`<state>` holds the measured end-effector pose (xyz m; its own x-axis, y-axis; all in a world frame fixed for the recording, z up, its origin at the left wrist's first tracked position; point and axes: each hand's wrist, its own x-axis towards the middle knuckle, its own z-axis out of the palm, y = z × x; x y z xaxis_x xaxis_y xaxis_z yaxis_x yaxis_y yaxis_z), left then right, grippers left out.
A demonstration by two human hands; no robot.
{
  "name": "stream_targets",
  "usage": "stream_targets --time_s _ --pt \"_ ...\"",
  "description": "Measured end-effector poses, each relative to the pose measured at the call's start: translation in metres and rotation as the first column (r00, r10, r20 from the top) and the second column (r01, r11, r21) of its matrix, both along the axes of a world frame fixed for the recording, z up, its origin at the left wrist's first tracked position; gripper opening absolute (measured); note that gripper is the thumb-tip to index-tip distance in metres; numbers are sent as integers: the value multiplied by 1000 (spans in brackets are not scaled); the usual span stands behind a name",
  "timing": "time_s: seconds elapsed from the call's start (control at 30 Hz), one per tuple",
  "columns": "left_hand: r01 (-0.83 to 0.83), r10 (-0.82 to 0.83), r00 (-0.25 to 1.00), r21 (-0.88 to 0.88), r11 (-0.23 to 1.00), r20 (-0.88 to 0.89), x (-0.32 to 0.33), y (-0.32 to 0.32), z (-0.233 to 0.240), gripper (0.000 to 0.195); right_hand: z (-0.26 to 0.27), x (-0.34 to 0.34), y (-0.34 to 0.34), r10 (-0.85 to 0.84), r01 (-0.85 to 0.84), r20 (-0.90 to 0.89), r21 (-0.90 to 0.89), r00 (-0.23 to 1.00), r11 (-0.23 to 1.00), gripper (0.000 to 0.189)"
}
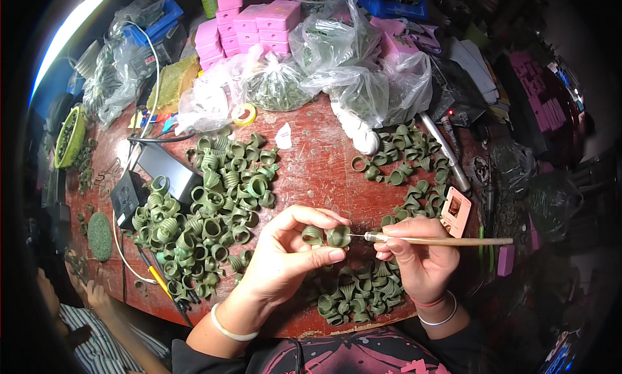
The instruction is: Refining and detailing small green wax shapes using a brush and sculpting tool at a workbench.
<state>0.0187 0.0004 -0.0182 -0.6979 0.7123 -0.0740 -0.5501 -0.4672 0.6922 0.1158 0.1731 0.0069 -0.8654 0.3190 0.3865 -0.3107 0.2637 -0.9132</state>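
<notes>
My left hand (296, 252) holds two green wax rings, one (337, 236) between thumb and fingertips and another (312, 234) deeper in the fingers. In my right hand (422, 257) is a thin tool with a wooden handle (452, 241); its fine metal tip is at the right side of the nearer ring. A large heap of similar green rings (214, 199) spreads to the left of my hands. Below my hands lies another pile (362, 296), partly hidden by my left hand. A further group (408, 150) lies at the upper right.
Plastic bags (335, 43) and stacked pink blocks (279, 21) stand at the back. A dark box-shaped device (170, 170) with cables is at the left, near a yellow-handled tool (160, 279). A metal rod (444, 150) lies right. Another person's arm (104, 306) is at lower left.
</notes>
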Motion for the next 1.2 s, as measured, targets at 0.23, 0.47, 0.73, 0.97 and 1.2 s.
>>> stream_targets --time_s 0.23,0.47,0.73,0.97,1.2 --pt "23 -28 995 49 999 98 1 -2 -2 37 -2 -1 -1 -13 16 -63 40 998 999 15" --pt "19 -15 991 -28 999 134 1 -1 2 39 -2 -2 1 23 -14 -99 81 995 997 17" --pt "142 -138 984 -24 990 111 -3 -5 -7 30 -1 1 8 -111 111 -10 37 994 993 14" --pt "112 -98 984 -90 990 148 -3 -2 7 13 6 -4 7 -4 8 15 -229 1000 973 15" --pt "85 -84 972 4 996 221 -3 -2 4 20 8 -3 8 92 -80 49 -212 995 974 16"
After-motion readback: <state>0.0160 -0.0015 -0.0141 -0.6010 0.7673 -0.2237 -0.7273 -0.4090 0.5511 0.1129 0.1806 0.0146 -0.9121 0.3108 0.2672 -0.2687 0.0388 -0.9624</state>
